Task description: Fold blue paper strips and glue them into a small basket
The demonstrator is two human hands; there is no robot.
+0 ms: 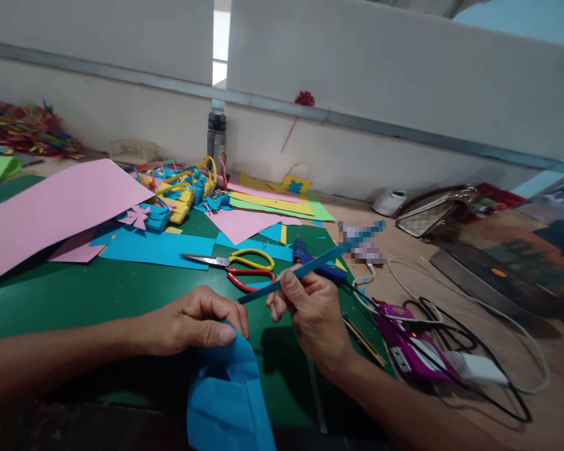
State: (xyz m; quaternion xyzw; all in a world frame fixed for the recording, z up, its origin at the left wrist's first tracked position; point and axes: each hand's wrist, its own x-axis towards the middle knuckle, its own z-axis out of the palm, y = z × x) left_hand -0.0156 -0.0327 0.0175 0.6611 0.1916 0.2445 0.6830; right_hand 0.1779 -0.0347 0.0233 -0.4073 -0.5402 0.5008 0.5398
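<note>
Between the thumb and fingers of my left hand (202,319) is the upper edge of a folded blue paper bag (230,401), whose lower part runs out of view. My right hand (313,313) pinches a narrow blue paper strip (324,258) that slants up to the right. The strip's lower end comes close to the left fingertips; whether it touches the bag, I cannot tell. Just beyond my hands lie scissors (251,257) with one yellow and one red handle loop. A blue glue gun (305,255) rests behind my right hand, partly covered by the strip.
On the green cutting mat (136,300) lie blue paper (157,247) and a large pink sheet (70,207). Small paper bags (181,197) stand behind. At right are a box cutter (364,341), a purple power strip (411,344) with tangled cords and a handbag (435,213).
</note>
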